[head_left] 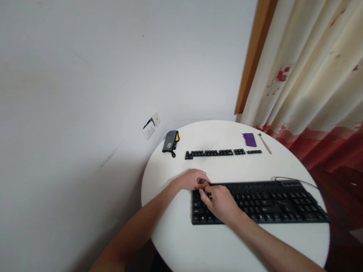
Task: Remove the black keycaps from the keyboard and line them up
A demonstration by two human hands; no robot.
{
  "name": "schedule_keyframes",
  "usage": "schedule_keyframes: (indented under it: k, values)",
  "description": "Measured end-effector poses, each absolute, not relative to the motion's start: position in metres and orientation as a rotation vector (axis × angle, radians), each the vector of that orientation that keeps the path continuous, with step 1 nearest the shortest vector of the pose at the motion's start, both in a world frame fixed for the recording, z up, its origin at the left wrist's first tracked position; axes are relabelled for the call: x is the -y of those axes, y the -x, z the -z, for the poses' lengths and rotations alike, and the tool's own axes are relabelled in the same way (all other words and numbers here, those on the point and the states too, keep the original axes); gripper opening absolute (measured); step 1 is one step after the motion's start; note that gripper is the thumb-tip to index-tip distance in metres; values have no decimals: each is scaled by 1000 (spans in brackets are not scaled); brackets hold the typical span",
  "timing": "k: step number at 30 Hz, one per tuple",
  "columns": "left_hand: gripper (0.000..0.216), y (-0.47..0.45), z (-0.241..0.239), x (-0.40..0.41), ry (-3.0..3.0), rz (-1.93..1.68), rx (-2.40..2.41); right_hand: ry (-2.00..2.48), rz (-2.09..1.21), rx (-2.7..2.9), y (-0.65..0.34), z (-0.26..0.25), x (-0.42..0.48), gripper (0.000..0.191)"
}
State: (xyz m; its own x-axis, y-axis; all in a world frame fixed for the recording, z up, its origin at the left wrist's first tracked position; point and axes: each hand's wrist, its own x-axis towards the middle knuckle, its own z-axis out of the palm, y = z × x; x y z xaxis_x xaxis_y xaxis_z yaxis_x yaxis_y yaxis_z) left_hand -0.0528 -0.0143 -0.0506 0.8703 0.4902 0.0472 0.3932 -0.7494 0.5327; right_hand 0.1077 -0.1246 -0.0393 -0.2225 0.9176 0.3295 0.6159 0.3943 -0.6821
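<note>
At the far-left corner of the black keyboard (269, 204), left hand (193, 179) and right hand (219, 202) huddle, fingers curled; loose keycaps (215, 153) line the white table (227, 245) beyond.

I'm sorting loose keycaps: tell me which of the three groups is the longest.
The left group, nearest the pouch; the middle group and right group are far shorter.

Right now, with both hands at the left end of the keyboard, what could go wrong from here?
1. The left hand and right hand crowd the top left corner of the keyboard. A key popping loose there might fly off the round table.
2. The row of loose keycaps lies open beyond the keyboard, so an arm reaching over could scatter it.
3. The grey pouch sits at the table's rim and may slide off if bumped.
</note>
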Motion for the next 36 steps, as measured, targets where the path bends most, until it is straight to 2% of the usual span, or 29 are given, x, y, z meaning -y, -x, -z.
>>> schedule_keyframes:
  k: [5, 10, 14, 28, 36]
  values:
    - [13, 53, 54, 14, -2546, -285, -621, 1235, -833, 1803, -120, 38, 120, 28]
    - [13, 54, 57, 12, -2532, -285, -607, 1288, -1213, 1628, -123, 52, 114, 28]
    - [12, 55, 56, 12, -2520, -280, -605, 1289, -1335, 1534, -121, 60, 112, 32]
    - [15, 53, 52, 14, -2471, -298, -592, 1245, -1455, 1363, -128, 53, 101, 34]
    - [31, 40, 29, 11, -2236, -737, -744, 1167, -1012, 1293, -143, 35, 93, 36]
